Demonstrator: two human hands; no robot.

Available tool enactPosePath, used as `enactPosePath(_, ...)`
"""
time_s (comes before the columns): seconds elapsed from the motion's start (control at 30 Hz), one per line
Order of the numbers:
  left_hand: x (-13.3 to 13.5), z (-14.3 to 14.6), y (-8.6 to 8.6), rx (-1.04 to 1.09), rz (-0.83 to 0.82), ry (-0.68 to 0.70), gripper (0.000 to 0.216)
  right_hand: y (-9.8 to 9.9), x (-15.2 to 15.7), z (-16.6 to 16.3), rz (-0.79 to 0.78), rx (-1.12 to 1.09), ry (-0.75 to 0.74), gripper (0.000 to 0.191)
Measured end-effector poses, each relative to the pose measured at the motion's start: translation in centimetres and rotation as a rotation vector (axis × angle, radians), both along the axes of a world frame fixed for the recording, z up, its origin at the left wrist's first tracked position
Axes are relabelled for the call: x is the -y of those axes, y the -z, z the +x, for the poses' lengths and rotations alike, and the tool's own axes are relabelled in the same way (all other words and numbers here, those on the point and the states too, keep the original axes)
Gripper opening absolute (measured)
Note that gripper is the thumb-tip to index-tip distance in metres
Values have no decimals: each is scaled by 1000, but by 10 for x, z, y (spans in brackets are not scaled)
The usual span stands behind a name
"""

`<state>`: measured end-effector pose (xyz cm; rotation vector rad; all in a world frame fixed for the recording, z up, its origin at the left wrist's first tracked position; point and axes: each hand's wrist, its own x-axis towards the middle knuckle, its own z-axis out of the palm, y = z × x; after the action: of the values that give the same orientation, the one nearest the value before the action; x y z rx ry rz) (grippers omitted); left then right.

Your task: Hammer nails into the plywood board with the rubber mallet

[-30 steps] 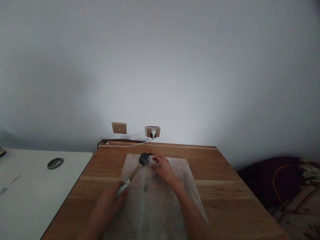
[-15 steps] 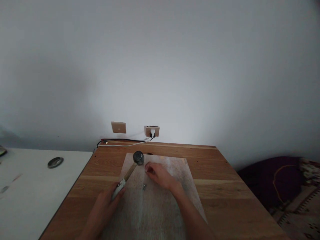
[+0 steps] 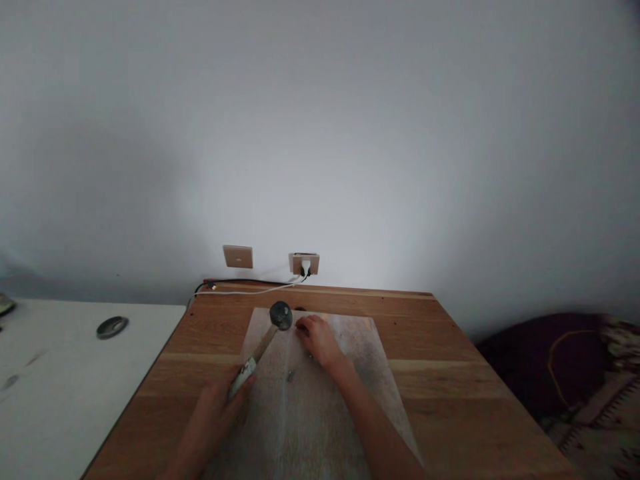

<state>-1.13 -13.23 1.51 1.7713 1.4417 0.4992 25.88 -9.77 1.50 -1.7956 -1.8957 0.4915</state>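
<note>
Left hand (image 3: pixel 220 407) grips hammer (image 3: pixel 265 340) (head raised beside right fingers); right hand (image 3: pixel 316 339) curled, fingertips down on sheet (image 3: pixel 360 360).

A plain pale wall (image 3: pixel 320 133) fills most of the view, brightest at its middle and dim toward the corners. A switch plate (image 3: pixel 238 256) and a socket (image 3: pixel 304 263) sit low on it, just above the wooden counter (image 3: pixel 440 373). A white table (image 3: pixel 60 387) stands to the left, and a patterned rug (image 3: pixel 600 427) lies to the right.
</note>
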Motion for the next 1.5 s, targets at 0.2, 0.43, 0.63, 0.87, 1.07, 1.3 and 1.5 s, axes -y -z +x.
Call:
enactPosePath(0.2, -4, 14, 0, -18, 3, 32, 54, 4, -3, -1, -21, 16, 26, 13)
enactPosePath(0.43, -5, 20, -9, -116, -18, 135, 50, 0, 17, 26, -20, -23, 63, 36)
enactPosePath(0.63, -2, 22, -15, -159, -10, 117, 49, -6, 49, 31, -71, -11, -51, 17)
enactPosePath(0.87, -2, 16, -9, -142, 22, 82, 48, -7, 43, 22, -79, 18, -84, 18)
enactPosePath(1.07, 0, 7, 0, -40, 16, 5, 54, -14, 16, 26, -71, 111, -14, 25)
enactPosePath(1.3, -2, 2, 0, -27, 24, -28, 53, -23, 4, 15, -104, 210, -61, 26)
enactPosePath(1.5, 1, 14, -4, 1, 23, 36, 49, -16, 3, 16, -91, 196, -28, 21)
